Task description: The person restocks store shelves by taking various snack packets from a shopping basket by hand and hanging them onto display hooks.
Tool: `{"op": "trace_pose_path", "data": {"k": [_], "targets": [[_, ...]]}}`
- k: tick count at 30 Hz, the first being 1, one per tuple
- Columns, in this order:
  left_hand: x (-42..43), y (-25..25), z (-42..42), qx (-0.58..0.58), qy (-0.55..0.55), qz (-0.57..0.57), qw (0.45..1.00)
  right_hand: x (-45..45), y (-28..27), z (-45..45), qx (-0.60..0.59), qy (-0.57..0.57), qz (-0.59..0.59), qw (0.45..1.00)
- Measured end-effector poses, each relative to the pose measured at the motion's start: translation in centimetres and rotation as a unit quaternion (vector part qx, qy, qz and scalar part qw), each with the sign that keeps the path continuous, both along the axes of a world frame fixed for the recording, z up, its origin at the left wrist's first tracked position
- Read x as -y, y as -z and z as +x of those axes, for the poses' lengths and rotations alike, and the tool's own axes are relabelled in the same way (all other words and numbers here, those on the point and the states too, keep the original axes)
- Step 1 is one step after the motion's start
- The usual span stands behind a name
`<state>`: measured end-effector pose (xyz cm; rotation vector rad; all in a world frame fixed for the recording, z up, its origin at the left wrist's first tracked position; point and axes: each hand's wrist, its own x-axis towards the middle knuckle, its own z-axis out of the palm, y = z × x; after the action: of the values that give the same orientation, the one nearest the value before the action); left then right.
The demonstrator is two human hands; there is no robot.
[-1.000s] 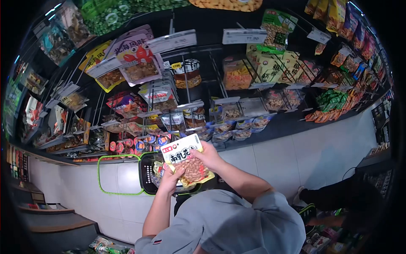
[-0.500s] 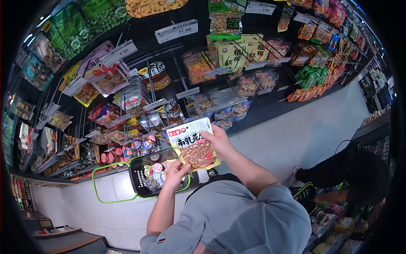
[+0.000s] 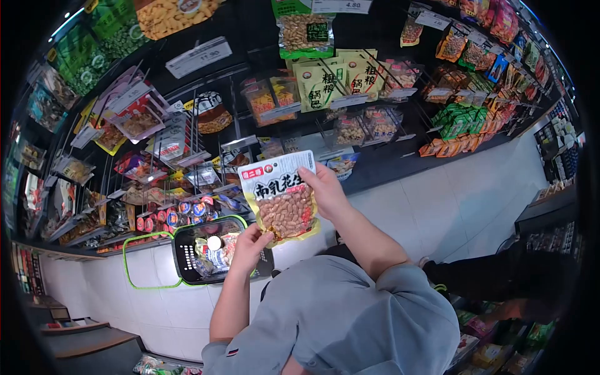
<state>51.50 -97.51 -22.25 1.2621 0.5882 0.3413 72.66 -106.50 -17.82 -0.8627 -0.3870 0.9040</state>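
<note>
Your two hands hold a peanut bag (image 3: 289, 211) in front of your body, its printed face turned up toward the head camera. Your right hand (image 3: 324, 189) is closed on the bag's upper right corner, the thumb lying flat on the front and the fingers mostly hidden behind. Your left hand (image 3: 251, 248) is closed in a pinch on the lower left corner, thumb and fingers drawn together at the edge. The bag is pale at the top, with large dark characters; below these, the nuts show above a yellow lower border.

Left of the bag and beyond your left hand is a black basket (image 3: 187, 267) with a green rim, its green handle (image 3: 127, 267) swung out to the left over the tiled floor (image 3: 400, 212). Several packages (image 3: 226, 247) lie inside it, with a round white lid (image 3: 214, 242) among them. Beyond the bag, a dark rack carries pale green packets (image 3: 322, 84) and a green-topped nut bag (image 3: 305, 34). At right, a person in dark clothing (image 3: 487, 278) is partly visible.
</note>
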Motion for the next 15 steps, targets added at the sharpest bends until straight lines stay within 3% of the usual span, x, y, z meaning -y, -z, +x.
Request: {"op": "trace_pose_path", "data": {"k": [9, 15], "targets": [[6.1, -1.7, 18.6, 0.048, 0.023, -0.016, 0.998, 8.6, -3.0, 18.0, -0.050, 0.023, 0.041, 0.998], [8.4, -3.2, 23.0, 0.020, 0.045, -0.009, 0.999, 11.0, -3.2, 22.6, -0.084, 0.050, 0.039, 0.994]]}}
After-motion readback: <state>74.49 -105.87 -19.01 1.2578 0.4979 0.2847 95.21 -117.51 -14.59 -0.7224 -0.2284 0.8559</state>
